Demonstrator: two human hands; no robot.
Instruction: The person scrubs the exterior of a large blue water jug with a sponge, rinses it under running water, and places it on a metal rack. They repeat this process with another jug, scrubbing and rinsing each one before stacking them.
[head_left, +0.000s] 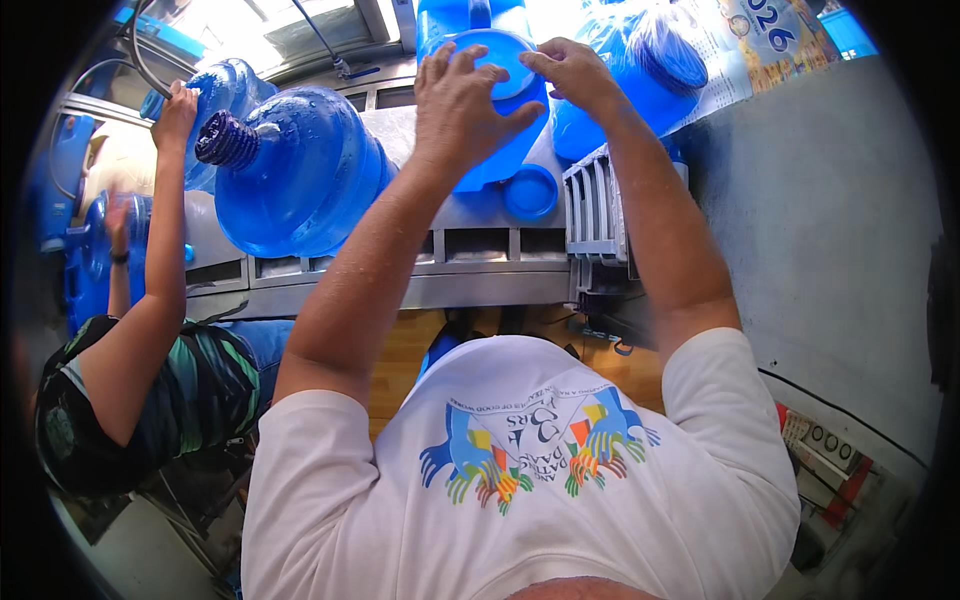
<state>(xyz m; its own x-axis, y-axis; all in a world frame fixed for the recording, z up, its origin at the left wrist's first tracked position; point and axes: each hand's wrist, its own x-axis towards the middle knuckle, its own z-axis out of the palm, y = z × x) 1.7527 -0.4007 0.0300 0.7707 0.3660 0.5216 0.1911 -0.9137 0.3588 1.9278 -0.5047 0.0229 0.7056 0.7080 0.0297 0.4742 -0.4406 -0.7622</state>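
Before me stands a blue plastic water container (442, 19) with a wide round lid (499, 56) on its near upper part. My left hand (469, 105) lies over the left side of this lid, its fingers spread. At the lid's right edge is my right hand (566, 71), thumb and forefinger close together; whether they pinch the rim cannot be told. Below the container, a small round blue cap (530, 192) rests on the metal counter. A big round blue water bottle (300, 176) with a dark purple wrapped neck lies tilted to the left of my left forearm.
A co-worker (150, 375) at the left has a hand on another blue bottle (225, 97). Plastic film covers a blue container (622, 90) at the right. Near it are a grey slatted crate (596, 206) and a grey panel (817, 225). The counter (420, 289) has a metal front edge.
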